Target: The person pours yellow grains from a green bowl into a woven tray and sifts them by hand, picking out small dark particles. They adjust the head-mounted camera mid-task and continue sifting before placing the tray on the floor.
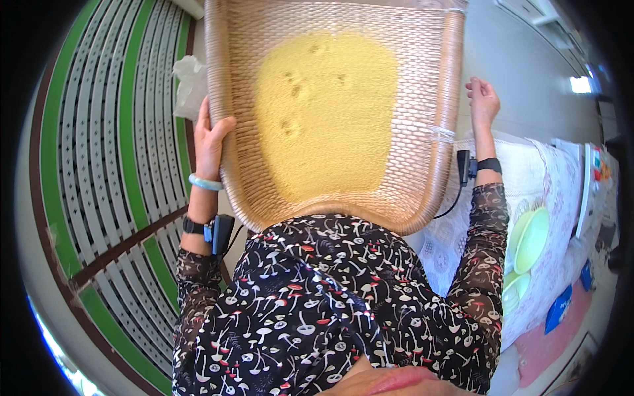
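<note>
A woven winnowing basket [416, 99] with a thick wrapped rim rests its near edge against my body. Small yellow grain [332, 138], perhaps millet, spreads over its middle, with several small dents in the far and left part. My left hand [210, 136] grips the basket's left rim, thumb on top and fingers outside. Off the basket, beyond its right rim, my right hand [484, 101] hangs with curled fingers drawn together. I see nothing between its fingertips, though something tiny could be hidden there.
At left stands a slatted grey-and-green surface [133, 119]. A crumpled pale wrapper [190, 91] lies by the basket's left rim. To the right, a white lace cloth [525, 163] bears light-green bowls [537, 237]. A blue box [558, 309] sits further down. Dark devices [223, 235] are strapped to both wrists.
</note>
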